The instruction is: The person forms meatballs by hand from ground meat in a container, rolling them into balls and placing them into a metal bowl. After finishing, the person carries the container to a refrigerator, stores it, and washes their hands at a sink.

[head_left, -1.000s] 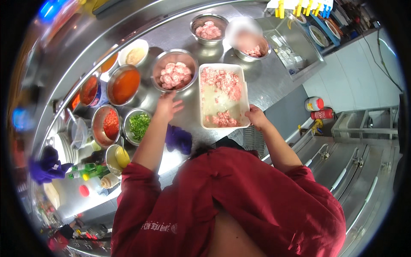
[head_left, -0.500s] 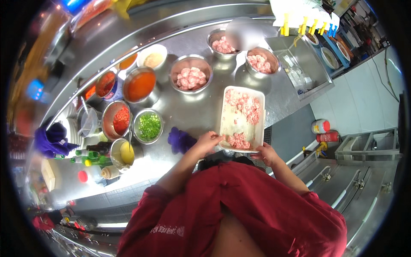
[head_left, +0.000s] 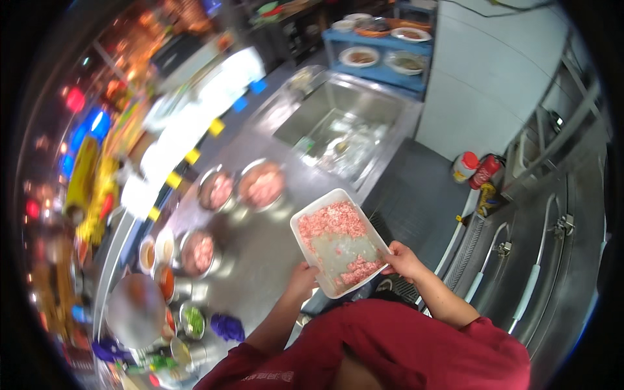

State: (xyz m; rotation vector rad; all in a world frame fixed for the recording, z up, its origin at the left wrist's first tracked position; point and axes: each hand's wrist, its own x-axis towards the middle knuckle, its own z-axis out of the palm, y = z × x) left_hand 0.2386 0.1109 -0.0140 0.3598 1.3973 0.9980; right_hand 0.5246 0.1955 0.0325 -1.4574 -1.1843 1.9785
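My left hand (head_left: 303, 281) grips the near left edge of a white rectangular tray (head_left: 330, 249). On its right edge my right hand (head_left: 403, 260) is closed, thumb over the rim. Raw minced meat (head_left: 333, 220) lies thickly in the tray's far half. A smaller clump of mince (head_left: 361, 269) sits in the near right corner, with bare tray bottom between. The tray is held in front of my red clothing, beside the steel counter (head_left: 260, 240).
A steel sink (head_left: 286, 133) with clear items inside lies ahead. Left of it, metal bowls (head_left: 283, 195) hold lumps of raw meat. Plates stand on a blue shelf (head_left: 335, 52) beyond. Red-lidded and red containers (head_left: 484, 172) stand on the floor right; a purple cloth (head_left: 227, 327) lies lower left.
The view has swung right, bringing the sink ahead and shifting the bowls leftward. Both hands still hold the tray, which now sits tilted in the picture, farther from the purple cloth.
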